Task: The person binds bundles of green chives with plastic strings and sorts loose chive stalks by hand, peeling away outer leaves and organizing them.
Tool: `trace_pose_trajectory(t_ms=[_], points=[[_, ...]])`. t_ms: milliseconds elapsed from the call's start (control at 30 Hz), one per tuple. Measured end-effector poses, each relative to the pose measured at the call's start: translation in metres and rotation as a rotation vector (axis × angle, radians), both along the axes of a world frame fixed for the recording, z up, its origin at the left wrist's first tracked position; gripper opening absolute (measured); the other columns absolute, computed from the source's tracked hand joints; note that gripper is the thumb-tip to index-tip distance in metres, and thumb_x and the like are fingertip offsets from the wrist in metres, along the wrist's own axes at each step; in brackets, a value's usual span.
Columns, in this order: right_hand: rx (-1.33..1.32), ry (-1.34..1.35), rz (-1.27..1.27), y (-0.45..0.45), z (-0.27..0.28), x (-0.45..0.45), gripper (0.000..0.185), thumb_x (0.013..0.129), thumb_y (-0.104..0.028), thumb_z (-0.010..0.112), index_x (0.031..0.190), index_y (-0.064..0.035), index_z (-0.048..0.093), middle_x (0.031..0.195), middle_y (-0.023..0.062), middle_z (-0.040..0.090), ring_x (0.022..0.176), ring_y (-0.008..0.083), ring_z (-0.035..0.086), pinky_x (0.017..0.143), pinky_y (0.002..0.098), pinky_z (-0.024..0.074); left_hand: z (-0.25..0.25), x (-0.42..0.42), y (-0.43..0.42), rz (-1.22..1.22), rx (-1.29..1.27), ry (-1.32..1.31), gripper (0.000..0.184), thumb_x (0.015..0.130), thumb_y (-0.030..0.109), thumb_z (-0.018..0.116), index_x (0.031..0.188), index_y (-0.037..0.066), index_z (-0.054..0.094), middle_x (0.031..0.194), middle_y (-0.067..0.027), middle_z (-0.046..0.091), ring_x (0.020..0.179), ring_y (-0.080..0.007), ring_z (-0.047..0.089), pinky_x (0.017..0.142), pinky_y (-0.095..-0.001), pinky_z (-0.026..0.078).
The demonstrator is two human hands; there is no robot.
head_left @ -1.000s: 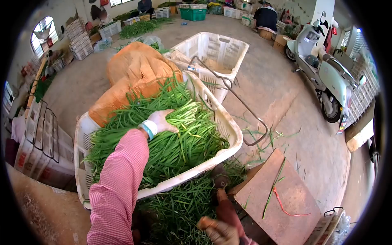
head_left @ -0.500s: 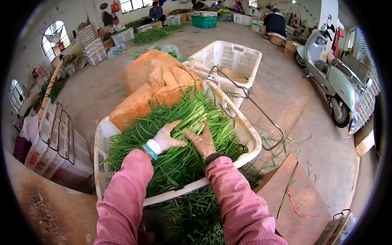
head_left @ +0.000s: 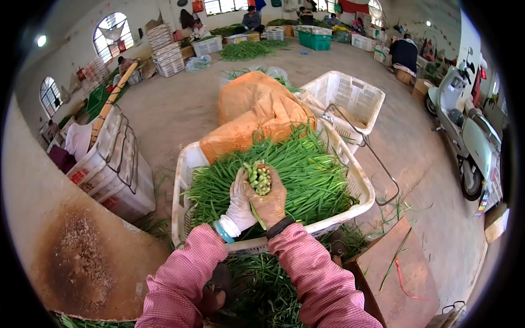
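While both sleeved arms reach forward, left hand (head_left: pixel 239 201) and right hand (head_left: pixel 268 195) curl closed | gripping stalk bundle (head_left: pixel 260 179)

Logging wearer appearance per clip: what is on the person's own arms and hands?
Both sleeves are pink and finely checked. The left hand has a white glove and turquoise wristband; the right hand wears what looks like a soiled glove with a dark wristband.

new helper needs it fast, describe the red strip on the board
Find the large white crate heaped with green stalks. Off its near right corner is a brown board. The red strip lies on it, thin and curved, its colour setting it apart from the green leaf alongside.
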State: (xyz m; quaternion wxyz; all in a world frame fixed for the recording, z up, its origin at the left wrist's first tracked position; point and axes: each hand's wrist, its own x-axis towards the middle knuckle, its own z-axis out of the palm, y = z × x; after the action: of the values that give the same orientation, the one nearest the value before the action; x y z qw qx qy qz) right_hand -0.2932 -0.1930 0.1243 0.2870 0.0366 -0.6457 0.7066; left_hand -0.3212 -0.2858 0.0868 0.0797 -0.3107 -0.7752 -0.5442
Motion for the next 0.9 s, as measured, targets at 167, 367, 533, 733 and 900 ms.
trace_pose_trajectory(t_ms=[167, 367, 533, 733, 900], points=[[-0.145, 0.222, 0.079, -0.019, 0.092, 0.034, 0.041, 0.066, -0.006, 0.069, 0.102, -0.0003, 0.05, 0.094, 0.0066, 0.057, 0.084, 0.0104, 0.055, 0.075, 0.0237, 0.0452, 0.1, 0.029, -0.013, 0.234, -0.227, 0.534, 0.093, 0.065, 0.03, 0.064, 0.131, -0.005, 0.009, 0.134, -0.0255, 0.015, 0.125, -0.041, 0.016, 0.1, -0.0471, 0.017], [0.048, 0.249, 0.126, -0.046, 0.197, 0.097, 0.051, 0.067, -0.012, 0.069, 0.109, 0.0024, 0.044, 0.1, 0.0119, 0.055, 0.089, 0.0161, 0.055, 0.076, 0.0264, 0.0447, 0.188, 0.083, -0.042, 0.337, -0.126, 0.816, 0.1, 0.059, 0.028, 0.072, 0.13, -0.005, 0.01, 0.133, -0.0264, 0.017, 0.123, -0.0382, 0.022, 0.099, -0.046, 0.021], [0.372, 0.294, 0.22, -0.081, 0.224, 0.152, 0.064, 0.066, -0.013, 0.072, 0.12, 0.0013, 0.039, 0.113, 0.0119, 0.049, 0.103, 0.0186, 0.048, 0.089, 0.0304, 0.0381, 0.176, 0.137, -0.076, 0.134, 0.696, 0.092, 0.078, 0.064, 0.018, 0.068, 0.125, -0.003, 0.026, 0.124, -0.0195, 0.035, 0.111, -0.0298, 0.04, 0.09, -0.0399, 0.035], [1.168, 0.354, -0.137, -0.08, 0.184, 0.21, 0.109, 0.054, -0.042, 0.076, 0.133, 0.0004, 0.015, 0.128, 0.0195, 0.035, 0.116, 0.0297, 0.039, 0.096, 0.0345, 0.0318, 0.16, 0.202, -0.118, -0.295, 1.205, -0.495, 0.056, 0.069, 0.01, 0.055, 0.122, 0.006, 0.036, 0.111, -0.0085, 0.051, 0.103, -0.0227, 0.049, 0.093, -0.037, 0.038], [1.051, -0.167, 0.501, -0.086, 0.167, 0.217, 0.109, 0.051, -0.038, 0.078, 0.132, 0.0013, 0.017, 0.116, 0.0228, 0.047, 0.106, 0.0335, 0.048, 0.089, 0.033, 0.0389, 0.136, 0.252, -0.116, -0.158, 1.41, -0.667, 0.045, 0.077, 0.022, 0.055, 0.116, 0.003, 0.043, 0.11, -0.0086, 0.053, 0.098, -0.0223, 0.053, 0.087, -0.0373, 0.043]])
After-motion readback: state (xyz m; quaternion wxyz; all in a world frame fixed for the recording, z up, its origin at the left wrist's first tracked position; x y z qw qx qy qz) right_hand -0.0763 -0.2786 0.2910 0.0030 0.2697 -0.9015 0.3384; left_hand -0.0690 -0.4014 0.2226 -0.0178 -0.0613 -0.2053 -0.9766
